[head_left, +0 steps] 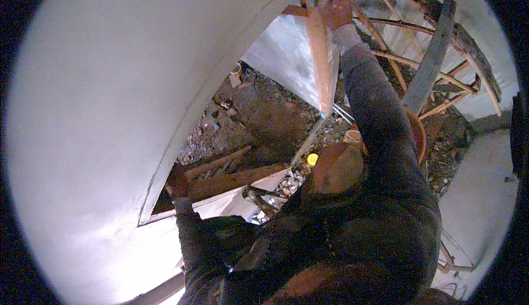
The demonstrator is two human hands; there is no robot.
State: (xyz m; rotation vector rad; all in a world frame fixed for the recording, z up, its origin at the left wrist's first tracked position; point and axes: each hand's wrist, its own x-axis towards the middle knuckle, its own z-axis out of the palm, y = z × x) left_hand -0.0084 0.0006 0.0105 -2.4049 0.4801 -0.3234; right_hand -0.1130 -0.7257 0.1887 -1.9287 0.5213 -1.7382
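My right hand (337, 4) is raised at the top centre, at the upper end of a reddish wooden board (318, 57). Its fingers are bent round something dark, too blurred to name. Lower left, my left hand (177, 182) rests at the edge of an opening in the pale plastered wall (104, 95). A brown wooden beam (237, 183) runs along the opening's lower side, close beside that hand. Shadow hides most of the left fingers, so their grip cannot be made out.
Wooden poles lashed into a frame (413, 62) stand at the upper right, with a grey plank (432, 57) leaning across. Rubble and soil (275, 106) cover the ground through the opening. A yellow round object (312, 159) lies near my body; an orange tub (417, 134) is partly behind my right arm.
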